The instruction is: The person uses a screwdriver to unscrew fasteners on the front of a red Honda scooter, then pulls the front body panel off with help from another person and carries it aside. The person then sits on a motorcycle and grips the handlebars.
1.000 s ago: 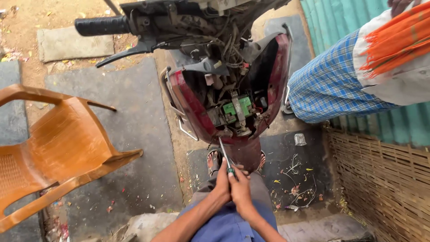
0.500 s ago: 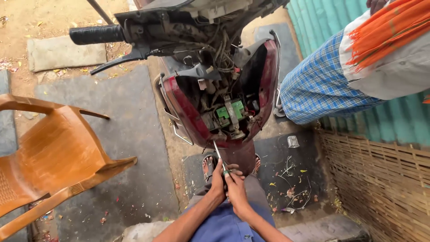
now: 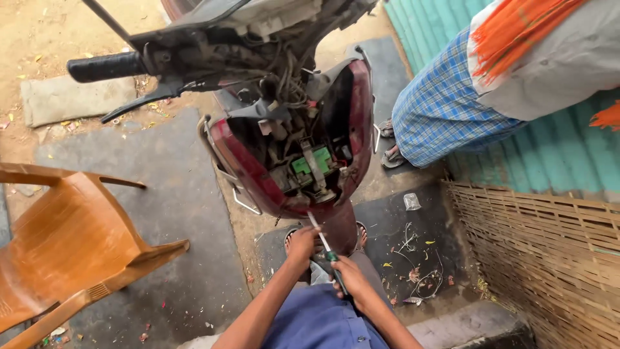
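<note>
Dark paving slabs over sandy ground form the work area. Nearest the camera, the right hand (image 3: pixel 352 279) is clamped on the screwdriver (image 3: pixel 325 243) handle; the left hand (image 3: pixel 301 243) rests closed beside the shaft. Its long axis runs up and leftward, tip meeting the opened maroon scooter (image 3: pixel 290 161) panel's lower edge. Beyond stands a bystander (image 3: pixel 491 90); a wooden chair (image 3: pixel 64 245) sits left.
</note>
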